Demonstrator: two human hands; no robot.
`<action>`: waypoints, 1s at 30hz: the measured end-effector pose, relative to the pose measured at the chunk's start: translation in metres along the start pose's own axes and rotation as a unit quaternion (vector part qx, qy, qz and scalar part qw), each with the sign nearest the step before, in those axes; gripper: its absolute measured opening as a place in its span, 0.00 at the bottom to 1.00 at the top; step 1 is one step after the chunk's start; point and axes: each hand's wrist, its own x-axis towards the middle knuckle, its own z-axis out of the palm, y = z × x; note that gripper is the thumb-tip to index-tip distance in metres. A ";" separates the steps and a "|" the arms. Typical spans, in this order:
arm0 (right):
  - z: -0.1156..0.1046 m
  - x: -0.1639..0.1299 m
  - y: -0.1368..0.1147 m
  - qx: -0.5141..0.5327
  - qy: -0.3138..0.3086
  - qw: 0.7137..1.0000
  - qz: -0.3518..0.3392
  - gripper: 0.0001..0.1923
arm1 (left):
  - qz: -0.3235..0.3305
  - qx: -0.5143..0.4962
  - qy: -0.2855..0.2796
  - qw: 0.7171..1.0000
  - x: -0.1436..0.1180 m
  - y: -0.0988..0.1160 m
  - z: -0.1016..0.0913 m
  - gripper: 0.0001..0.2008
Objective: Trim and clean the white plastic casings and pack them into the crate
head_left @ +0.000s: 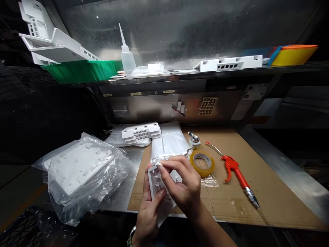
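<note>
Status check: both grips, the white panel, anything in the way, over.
Left grip: holding white panel. Right grip: pinching small white item at panel's upper end. Yellow tape roll, red air gun lie right; nothing visibly blocking.

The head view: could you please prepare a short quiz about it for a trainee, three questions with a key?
1. What does the left hand hold?
2. True or false: the red air gun with metal nozzle lies to the right of the round yellow tape roll.
3. What stands beside the green plastic bin?
A) tape roll
B) translucent pointed-nozzle bottle
C) air gun

Key: 1. A white moulded plastic panel; 2. True; 3. B
</note>
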 end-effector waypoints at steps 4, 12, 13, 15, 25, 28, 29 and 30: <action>0.002 -0.002 -0.003 0.001 0.000 1.000 -0.011 0.11 | -0.012 -0.024 -0.013 1.000 -0.003 -0.001 0.003 0.44; -0.051 0.004 0.062 -0.139 0.039 0.987 0.067 0.05 | -0.047 -0.061 0.023 0.997 -0.001 0.019 0.000 0.50; -0.067 0.002 0.081 -0.175 0.060 0.977 0.108 0.07 | -0.051 -0.068 0.025 0.996 -0.001 0.023 -0.002 0.49; -0.095 -0.005 0.121 -0.261 0.059 0.941 0.210 0.14 | -0.062 -0.087 0.021 0.994 0.001 0.028 -0.007 0.49; -0.184 -0.057 0.194 -0.443 -0.081 0.849 0.276 0.32 | -0.055 -0.137 -0.057 0.987 0.019 0.013 -0.056 0.38; -0.227 -0.073 0.203 -0.517 -0.078 0.771 0.365 0.43 | -0.094 -0.146 -0.143 0.974 0.019 0.021 -0.072 0.27; -0.238 -0.078 0.208 -0.518 -0.095 0.755 0.390 0.47 | -0.089 -0.155 -0.162 0.971 0.019 0.022 -0.079 0.24; -0.246 -0.082 0.212 -0.508 -0.109 0.753 0.403 0.50 | -0.078 -0.163 -0.170 0.969 0.019 0.021 -0.085 0.22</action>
